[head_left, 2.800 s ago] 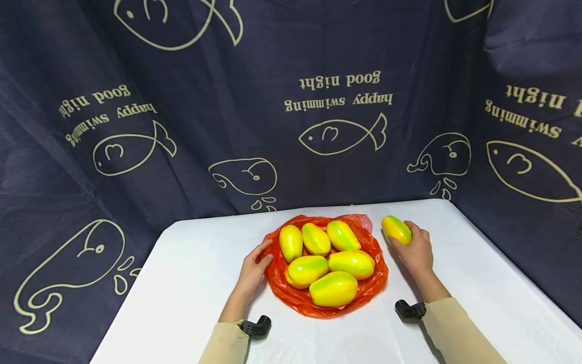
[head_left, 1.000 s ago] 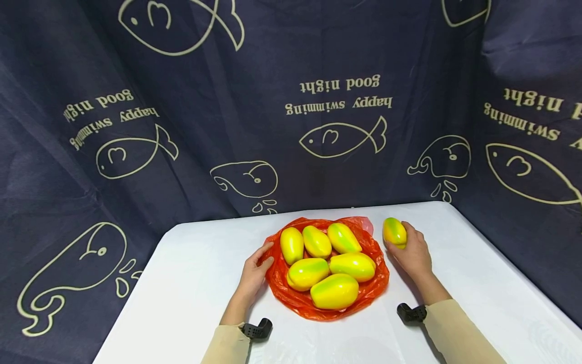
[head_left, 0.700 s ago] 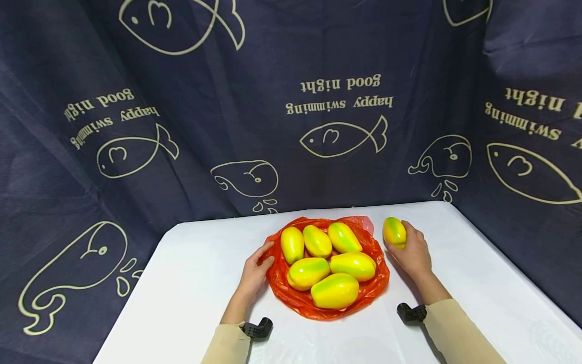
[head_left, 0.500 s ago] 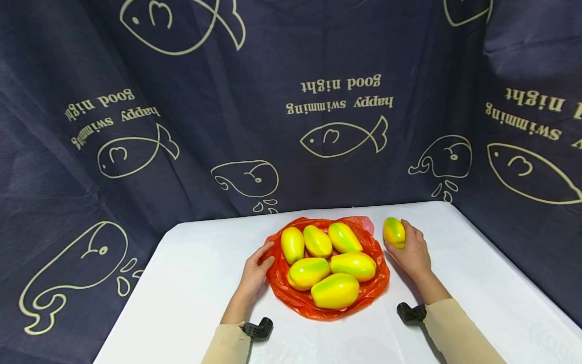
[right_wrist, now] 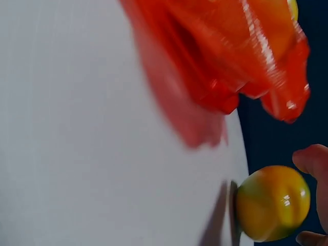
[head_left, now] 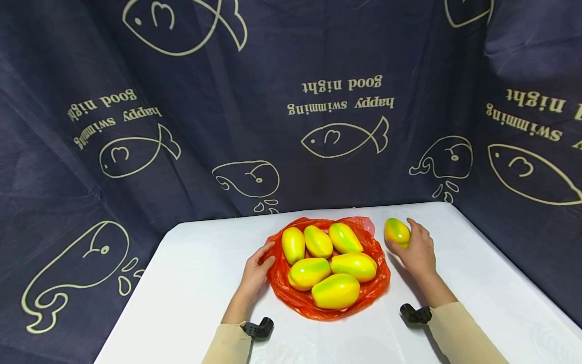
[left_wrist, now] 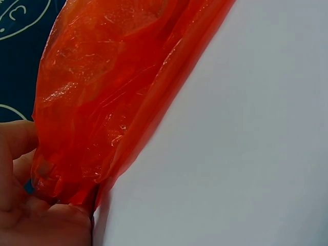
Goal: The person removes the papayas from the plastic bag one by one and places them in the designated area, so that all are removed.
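A red plastic bag (head_left: 295,303) lies spread on the white table with several yellow-green papayas (head_left: 335,291) on it. At the bag's left edge is my left hand (head_left: 253,273), its thumb and index finger apart and touching the plastic; the left wrist view shows the red film (left_wrist: 102,92) between them. Right of the bag, one more papaya (head_left: 397,231) sits at my right hand (head_left: 419,253). In the right wrist view a gap shows between the thumb and this papaya (right_wrist: 273,203), while a finger stays along its other side.
A dark blue curtain (head_left: 318,182) with fish and whale drawings hangs behind and beside the white table (head_left: 200,273). Each wrist wears a black camera mount (head_left: 257,328). A thin pink flap of the bag (head_left: 367,225) reaches toward the lone papaya.
Since the oldest frame the lone papaya has turned so its end faces more toward me. Lately my right hand's fingers have loosened from it and shifted slightly right. The left hand stays put.
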A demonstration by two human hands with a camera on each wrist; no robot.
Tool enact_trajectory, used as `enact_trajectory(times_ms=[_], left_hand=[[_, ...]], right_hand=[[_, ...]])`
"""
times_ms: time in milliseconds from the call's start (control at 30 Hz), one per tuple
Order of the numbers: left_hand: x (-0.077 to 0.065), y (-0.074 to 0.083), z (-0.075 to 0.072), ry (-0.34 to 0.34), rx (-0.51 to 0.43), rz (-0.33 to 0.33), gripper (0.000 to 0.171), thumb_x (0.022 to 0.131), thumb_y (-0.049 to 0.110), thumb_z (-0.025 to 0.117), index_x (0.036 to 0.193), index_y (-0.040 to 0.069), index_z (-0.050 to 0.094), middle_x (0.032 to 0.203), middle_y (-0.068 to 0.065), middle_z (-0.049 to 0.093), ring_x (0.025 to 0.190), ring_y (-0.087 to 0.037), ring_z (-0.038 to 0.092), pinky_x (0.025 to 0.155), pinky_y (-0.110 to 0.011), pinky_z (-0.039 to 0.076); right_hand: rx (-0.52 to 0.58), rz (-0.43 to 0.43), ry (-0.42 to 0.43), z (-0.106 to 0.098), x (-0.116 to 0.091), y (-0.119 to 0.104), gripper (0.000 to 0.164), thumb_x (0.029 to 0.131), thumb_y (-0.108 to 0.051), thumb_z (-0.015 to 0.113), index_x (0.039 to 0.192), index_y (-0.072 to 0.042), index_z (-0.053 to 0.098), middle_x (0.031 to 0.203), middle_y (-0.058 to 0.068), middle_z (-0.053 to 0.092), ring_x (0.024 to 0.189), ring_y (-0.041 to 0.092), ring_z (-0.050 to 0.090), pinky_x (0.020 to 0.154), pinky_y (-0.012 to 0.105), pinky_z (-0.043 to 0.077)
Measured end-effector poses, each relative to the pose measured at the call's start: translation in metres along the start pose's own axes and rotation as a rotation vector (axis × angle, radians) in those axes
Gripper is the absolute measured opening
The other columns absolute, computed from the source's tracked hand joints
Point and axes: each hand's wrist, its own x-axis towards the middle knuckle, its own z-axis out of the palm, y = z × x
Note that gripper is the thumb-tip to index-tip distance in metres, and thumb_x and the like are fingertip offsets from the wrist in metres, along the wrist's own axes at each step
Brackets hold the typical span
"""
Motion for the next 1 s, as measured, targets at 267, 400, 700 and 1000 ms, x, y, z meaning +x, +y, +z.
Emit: enact_trajectory(times_ms=[267, 400, 700, 1000], left_hand=[[-0.002, 0.003, 0.000, 0.002, 0.014, 0.001, 0.047, 0.100, 0.010, 0.056, 0.146, 0.012, 0.051, 0.158, -0.015, 0.041, 0.149, -0.035, 0.034, 0.120, -0.049, 0.034], [-0.002, 0.003, 0.000, 0.001, 0.016, 0.004, 0.047, 0.100, 0.009, 0.056, 0.146, 0.012, 0.051, 0.157, -0.015, 0.042, 0.148, -0.035, 0.035, 0.119, -0.049, 0.035], [0.000, -0.002, 0.000, 0.004, 0.017, 0.002, 0.046, 0.099, 0.008, 0.055, 0.145, 0.012, 0.053, 0.156, -0.015, 0.043, 0.147, -0.035, 0.036, 0.119, -0.049, 0.035], [0.001, -0.002, -0.001, 0.005, 0.013, 0.014, 0.047, 0.098, 0.008, 0.057, 0.145, 0.011, 0.053, 0.155, -0.014, 0.045, 0.147, -0.034, 0.038, 0.120, -0.049, 0.034]], right_hand=[[0.078, -0.173, 0.124, -0.010, -0.009, -0.013, 0.066, 0.088, -0.020, 0.069, 0.146, -0.004, 0.043, 0.149, 0.029, 0.038, 0.132, 0.052, 0.036, 0.105, 0.067, 0.035], [0.151, -0.195, 0.100, -0.013, -0.015, -0.026, 0.060, 0.089, -0.019, 0.068, 0.144, -0.006, 0.047, 0.151, 0.026, 0.038, 0.131, 0.051, 0.037, 0.104, 0.066, 0.035], [0.257, -0.226, -0.044, -0.014, -0.030, -0.051, 0.057, 0.093, -0.019, 0.068, 0.145, -0.012, 0.048, 0.156, 0.019, 0.035, 0.144, 0.044, 0.032, 0.112, 0.069, 0.033], [0.349, -0.374, -0.113, -0.003, -0.042, -0.055, 0.059, 0.091, -0.017, 0.071, 0.145, -0.009, 0.049, 0.157, 0.019, 0.033, 0.142, 0.042, 0.033, 0.105, 0.066, 0.043]])
